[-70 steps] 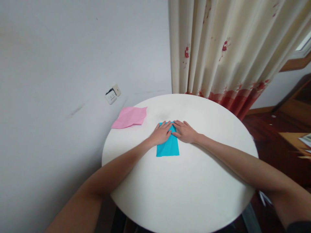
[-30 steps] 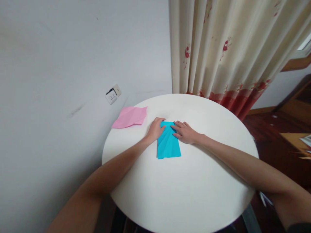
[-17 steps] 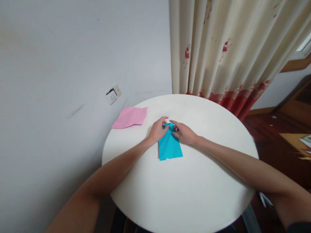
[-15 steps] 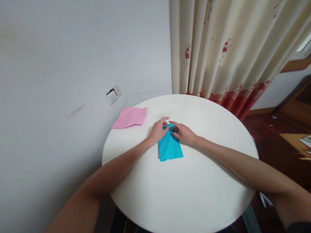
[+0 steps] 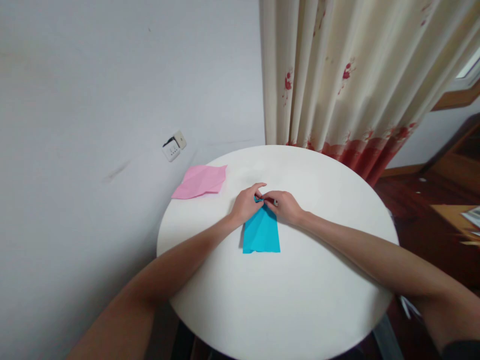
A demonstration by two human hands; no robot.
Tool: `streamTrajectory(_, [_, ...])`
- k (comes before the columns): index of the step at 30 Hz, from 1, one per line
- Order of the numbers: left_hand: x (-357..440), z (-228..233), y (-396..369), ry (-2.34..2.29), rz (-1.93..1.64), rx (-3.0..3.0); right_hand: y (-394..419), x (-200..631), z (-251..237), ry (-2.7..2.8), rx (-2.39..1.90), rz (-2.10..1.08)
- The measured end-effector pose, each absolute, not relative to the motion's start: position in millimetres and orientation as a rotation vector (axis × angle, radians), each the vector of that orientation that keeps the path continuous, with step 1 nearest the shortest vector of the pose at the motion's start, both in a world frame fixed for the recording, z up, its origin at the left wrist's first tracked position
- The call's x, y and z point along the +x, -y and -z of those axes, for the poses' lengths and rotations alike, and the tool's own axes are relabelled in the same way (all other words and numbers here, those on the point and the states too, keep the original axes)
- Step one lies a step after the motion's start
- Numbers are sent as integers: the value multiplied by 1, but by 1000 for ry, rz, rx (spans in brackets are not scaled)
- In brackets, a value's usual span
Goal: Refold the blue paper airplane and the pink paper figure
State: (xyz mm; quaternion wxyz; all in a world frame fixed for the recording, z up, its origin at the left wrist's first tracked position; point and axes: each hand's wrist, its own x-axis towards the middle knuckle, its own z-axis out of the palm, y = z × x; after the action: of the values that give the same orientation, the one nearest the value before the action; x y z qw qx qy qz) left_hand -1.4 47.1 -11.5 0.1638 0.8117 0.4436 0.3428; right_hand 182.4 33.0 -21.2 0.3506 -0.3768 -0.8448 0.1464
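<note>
A creased sheet of blue paper (image 5: 261, 232) is gathered at its far end, while its near edge spreads toward me over the white round table (image 5: 285, 300). My left hand (image 5: 246, 202) pinches the gathered end from the left, thumb and fingers closed on it. From the right, my right hand (image 5: 284, 206) grips the same end, its fingertips meeting those of the left. The fingers hide most of the pinched part. A sheet of pink paper (image 5: 200, 181) lies at the table's far left, apart from both hands.
The wall with a socket (image 5: 171, 150) borders the table on the left. A cream curtain with a red hem (image 5: 348, 152) hangs behind it. To the right, a wooden surface with papers (image 5: 455, 220) stands lower, above a dark red floor.
My fingertips have drawn together at the far end of the blue paper. Its near edge has shifted slightly toward me and left. The pink paper stays where it was.
</note>
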Motion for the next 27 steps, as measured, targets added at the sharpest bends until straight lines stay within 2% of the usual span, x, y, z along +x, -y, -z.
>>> streamTrajectory(8, [1, 13, -46, -1147, -1077, 2338, -36, 186, 20, 2134, -951, -362])
streamTrajectory(13, [3, 13, -47, -1041, -1197, 1976, -41, 189, 21, 1947, -926, -467])
streamTrajectory(21, [2, 9, -46, -1065, -1181, 1591, -51, 188, 23, 1563, -866, -887])
streamTrajectory(27, [4, 12, -46, -1120, -1117, 1690, -60, 190, 23, 1339, -881, -1094])
